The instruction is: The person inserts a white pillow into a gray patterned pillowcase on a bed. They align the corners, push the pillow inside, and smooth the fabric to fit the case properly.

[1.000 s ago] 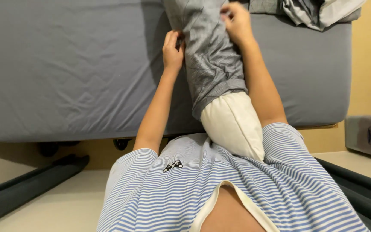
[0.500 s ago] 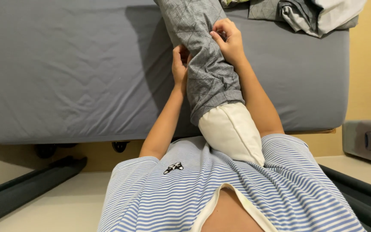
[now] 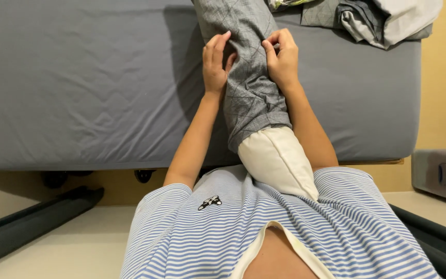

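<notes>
**A:** Pillowcase (image 3: pixel 249 88) looks like thin grey woven cotton with a crosshatch line pattern, running up the center of the frame. Your left hand (image 3: pixel 215 64) has its fingers lying close together, flat on its left side. Your right hand (image 3: pixel 284 61) is pinching the fabric on the right side.

**B:** And the cream pillow (image 3: pixel 277 163)?

**A:** Plump, smooth, rounded corner poking out of the case's lower edge, pressed against your striped shirt (image 3: pixel 223 232).

**B:** Room to move?

**A:** Loads on the left, the grey sheet (image 3: pixel 78 88) is just lightly wrinkled. Upper right has a clothes pile (image 3: pixel 372 18), and the mattress edge is right below your elbows.
</notes>
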